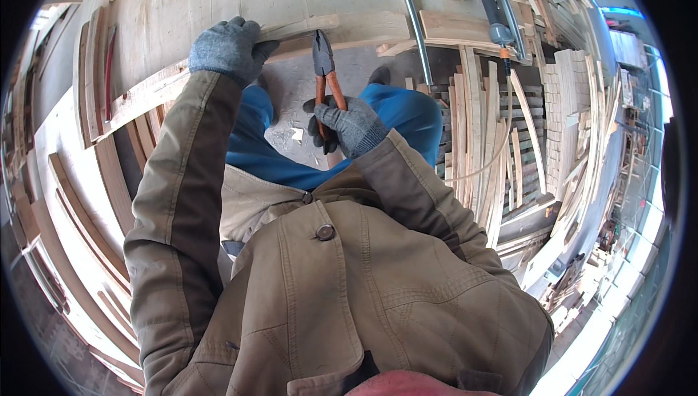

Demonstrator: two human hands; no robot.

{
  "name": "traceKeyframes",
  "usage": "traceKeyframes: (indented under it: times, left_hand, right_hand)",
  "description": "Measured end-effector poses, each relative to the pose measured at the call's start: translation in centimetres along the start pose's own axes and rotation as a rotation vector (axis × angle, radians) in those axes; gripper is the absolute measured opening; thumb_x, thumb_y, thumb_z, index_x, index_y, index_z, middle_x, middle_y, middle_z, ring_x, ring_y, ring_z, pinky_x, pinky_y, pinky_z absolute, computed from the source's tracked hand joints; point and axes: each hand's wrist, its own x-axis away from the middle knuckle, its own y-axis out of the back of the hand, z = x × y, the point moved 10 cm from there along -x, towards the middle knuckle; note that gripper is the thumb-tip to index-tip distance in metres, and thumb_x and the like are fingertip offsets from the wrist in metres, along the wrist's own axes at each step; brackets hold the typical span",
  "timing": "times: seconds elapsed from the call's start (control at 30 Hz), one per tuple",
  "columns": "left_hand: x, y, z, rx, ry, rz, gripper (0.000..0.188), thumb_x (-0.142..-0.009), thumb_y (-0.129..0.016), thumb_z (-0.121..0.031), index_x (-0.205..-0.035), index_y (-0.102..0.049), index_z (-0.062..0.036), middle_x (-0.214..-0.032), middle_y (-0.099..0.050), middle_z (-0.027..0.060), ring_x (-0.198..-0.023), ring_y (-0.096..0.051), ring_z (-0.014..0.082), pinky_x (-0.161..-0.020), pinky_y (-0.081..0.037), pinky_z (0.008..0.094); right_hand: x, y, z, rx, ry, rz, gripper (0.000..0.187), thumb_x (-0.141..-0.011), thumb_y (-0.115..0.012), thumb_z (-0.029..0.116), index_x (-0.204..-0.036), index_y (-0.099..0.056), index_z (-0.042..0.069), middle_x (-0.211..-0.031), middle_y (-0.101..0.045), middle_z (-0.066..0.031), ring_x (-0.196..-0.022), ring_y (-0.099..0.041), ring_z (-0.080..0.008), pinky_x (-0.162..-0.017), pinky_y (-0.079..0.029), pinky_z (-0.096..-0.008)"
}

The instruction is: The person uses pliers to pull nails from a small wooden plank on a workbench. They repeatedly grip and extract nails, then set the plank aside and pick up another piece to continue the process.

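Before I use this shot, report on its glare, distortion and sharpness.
Head view: fisheye, with black corners and curved edges near the rim; head view: glare nearly washes out the pale strip at lower right; head view: the pliers and the gloved right hand look fairly crisp; head view: small items along the far right are too smeared to identify.

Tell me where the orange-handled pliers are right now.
In the head view, left of centre in the upper half, the orange-handled pliers are held in the right grip, to the right of the left grip.
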Motion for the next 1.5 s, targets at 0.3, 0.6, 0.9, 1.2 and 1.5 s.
traceKeyframes:
  times: [0.3,0.6,0.9,1.2,1.5]
  left_hand:
    - [0.1,0.0,0.0,0.003,-0.021,-0.035,0.049,-0.098,-0.064,-0.06,-0.109,-0.074,-0.0134,-0.108,-0.072,0.0142,-0.101,-0.073,0.0355,-0.087,-0.059,0.0496]
    - [0.2,0.4,-0.1,0.041,-0.012,-0.075,0.042,-0.095,-0.07,-0.055,-0.102,-0.074,-0.0134,-0.103,-0.071,0.0126,-0.098,-0.071,0.0377,-0.084,-0.057,0.0519]
    - [0.2,0.3,0.0,0.024,-0.018,-0.098,0.042,-0.095,-0.07,-0.055,-0.1,-0.073,-0.0132,-0.102,-0.071,0.0123,-0.098,-0.071,0.038,-0.083,-0.057,0.0519]
    - [0.1,0.2,0.1,0.048,-0.041,-0.145,0.039,-0.092,-0.073,-0.053,-0.096,-0.072,-0.0136,-0.097,-0.07,0.0118,-0.094,-0.071,0.038,-0.079,-0.057,0.0526]
    - [0.1,0.2,0.0,0.036,-0.037,-0.128,0.042,-0.093,-0.072,-0.054,-0.097,-0.072,-0.0123,-0.097,-0.07,0.0134,-0.094,-0.07,0.0392,-0.078,-0.057,0.0532]
  right_hand:
    - [0.1,-0.5,-0.2,-0.237,0.063,0.141,0.051,-0.107,-0.063,0.031,-0.139,-0.056,-0.009,-0.097,-0.075,-0.0149,-0.08,-0.074,-0.0217,-0.062,-0.058,-0.0295]
    - [-0.3,0.2,-0.5,-0.283,0.078,0.16,0.048,-0.105,-0.067,0.03,-0.132,-0.06,-0.009,-0.092,-0.073,-0.0154,-0.075,-0.071,-0.0226,-0.063,-0.058,-0.0319]
    - [-0.6,-0.8,-0.8,-0.513,0.097,0.309,0.042,-0.107,-0.063,0.024,-0.131,-0.059,-0.01,-0.094,-0.073,-0.0206,-0.078,-0.072,-0.0306,-0.07,-0.06,-0.0401]
    - [-0.4,-1.2,-0.5,-0.541,0.053,0.347,0.046,-0.105,-0.066,0.025,-0.137,-0.058,-0.008,-0.101,-0.074,-0.0208,-0.08,-0.074,-0.0302,-0.068,-0.061,-0.0381]
    - [-0.3,-0.8,-0.4,-0.39,-0.022,0.248,0.044,-0.104,-0.068,0.023,-0.135,-0.06,-0.007,-0.099,-0.075,-0.0182,-0.078,-0.076,-0.0269,-0.05,-0.056,-0.027]
